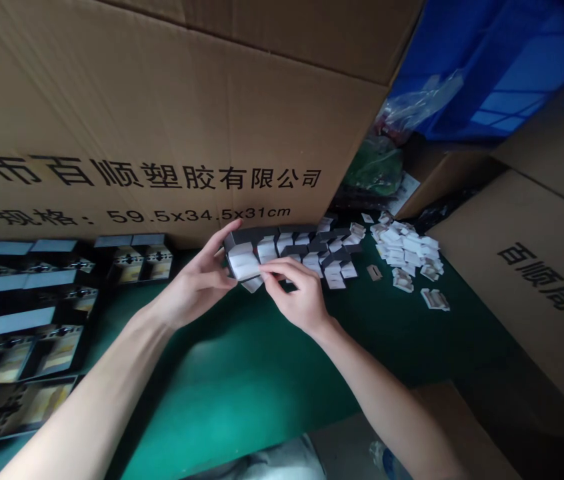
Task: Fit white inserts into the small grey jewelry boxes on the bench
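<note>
My left hand (pixel 197 280) grips the near end of a row of small black-and-white folded boxes (pixel 307 250) lying on the green table (pixel 242 373). Its thumb lies over the end box (pixel 243 263) and its fingers reach behind it. My right hand (pixel 295 293) pinches the same end box from the front, fingertips on its white face. The row runs back and to the right, against the foot of a big printed cardboard carton (pixel 162 113).
A heap of small white folded pieces (pixel 407 253) lies right of the row. Dark packaged cards (pixel 27 320) cover the table's left side. Another cardboard carton (pixel 537 280) stands at the right, with blue crates (pixel 492 60) and plastic bags (pixel 377 167) behind it.
</note>
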Tool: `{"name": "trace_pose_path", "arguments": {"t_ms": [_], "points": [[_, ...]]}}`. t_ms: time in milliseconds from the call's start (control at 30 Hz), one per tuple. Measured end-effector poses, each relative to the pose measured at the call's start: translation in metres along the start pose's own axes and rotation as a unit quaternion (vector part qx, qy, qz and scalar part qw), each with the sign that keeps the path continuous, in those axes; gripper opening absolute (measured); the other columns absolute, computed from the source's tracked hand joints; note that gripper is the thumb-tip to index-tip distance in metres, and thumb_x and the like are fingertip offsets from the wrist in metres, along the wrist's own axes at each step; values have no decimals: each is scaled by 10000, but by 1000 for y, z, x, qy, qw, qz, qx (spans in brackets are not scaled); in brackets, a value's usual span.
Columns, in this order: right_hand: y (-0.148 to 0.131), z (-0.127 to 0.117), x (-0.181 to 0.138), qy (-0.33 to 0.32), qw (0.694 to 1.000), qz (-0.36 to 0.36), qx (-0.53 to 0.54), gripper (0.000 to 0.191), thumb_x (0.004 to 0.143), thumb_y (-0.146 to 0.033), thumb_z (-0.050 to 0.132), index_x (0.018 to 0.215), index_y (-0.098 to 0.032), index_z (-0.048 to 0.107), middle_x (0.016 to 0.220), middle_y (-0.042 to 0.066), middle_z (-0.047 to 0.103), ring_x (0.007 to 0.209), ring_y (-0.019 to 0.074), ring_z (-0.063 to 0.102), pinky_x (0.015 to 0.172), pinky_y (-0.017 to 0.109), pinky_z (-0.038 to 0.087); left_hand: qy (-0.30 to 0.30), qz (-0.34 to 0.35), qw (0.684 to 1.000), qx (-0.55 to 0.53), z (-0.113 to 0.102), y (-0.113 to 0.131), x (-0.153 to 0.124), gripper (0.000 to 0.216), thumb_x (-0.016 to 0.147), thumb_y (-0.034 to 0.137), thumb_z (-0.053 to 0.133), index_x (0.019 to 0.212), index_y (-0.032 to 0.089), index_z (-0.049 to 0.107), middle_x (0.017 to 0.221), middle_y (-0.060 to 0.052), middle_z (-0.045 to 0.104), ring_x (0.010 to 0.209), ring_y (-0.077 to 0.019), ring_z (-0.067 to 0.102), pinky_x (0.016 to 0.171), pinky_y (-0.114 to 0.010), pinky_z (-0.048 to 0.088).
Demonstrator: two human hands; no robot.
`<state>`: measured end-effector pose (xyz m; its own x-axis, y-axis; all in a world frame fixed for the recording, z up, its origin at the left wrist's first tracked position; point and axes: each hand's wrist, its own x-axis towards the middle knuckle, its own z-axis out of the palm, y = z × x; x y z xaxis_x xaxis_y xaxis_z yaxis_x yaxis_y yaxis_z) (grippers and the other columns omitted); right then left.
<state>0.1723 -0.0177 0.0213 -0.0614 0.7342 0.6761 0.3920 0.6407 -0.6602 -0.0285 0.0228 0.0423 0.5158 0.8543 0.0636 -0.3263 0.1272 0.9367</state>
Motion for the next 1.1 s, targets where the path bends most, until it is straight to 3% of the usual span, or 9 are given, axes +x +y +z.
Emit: {"name": "trace_pose_path", "arguments": {"t_ms": [467,633,833,1100], "points": [[2,4,-3,1,1000,-22,-6,173,942,-145,596,975,-224,745,934,51,732,790,144,696,670,272,610,41,-30,999,-5,4,-2,1,814,694,13,652,1426,359,569,1195,-19,702,945,-199,668,817,-291,574],[1,4,-2,-4,1000,-13,-12,179,968,-147,595,981,-227,755,927,50,761,816,152,718,717,283,614,43,-26,999,0,4,-3,2,810,690,11,649,1417,360,577,1223,-18,695,1024,-222,651,855,-306,568],[6,2,-5,-4,994,-78,-78,224,969,-90,585,1032,-212,762,944,65,789,880,178,739,818,324,619,19,-12,999,26,3,-5,2,861,706,56,747,1471,369,505,1266,-46,666,1071,-242,658,802,-279,584],[7,1,-4,-16,993,-80,-85,262,982,-93,545,1072,-232,749,977,66,782,920,174,734,839,327,625,30,0,995,98,7,-4,1,920,722,192,867,1514,374,436,1349,-75,640,1165,-291,656,914,-355,602]]}}
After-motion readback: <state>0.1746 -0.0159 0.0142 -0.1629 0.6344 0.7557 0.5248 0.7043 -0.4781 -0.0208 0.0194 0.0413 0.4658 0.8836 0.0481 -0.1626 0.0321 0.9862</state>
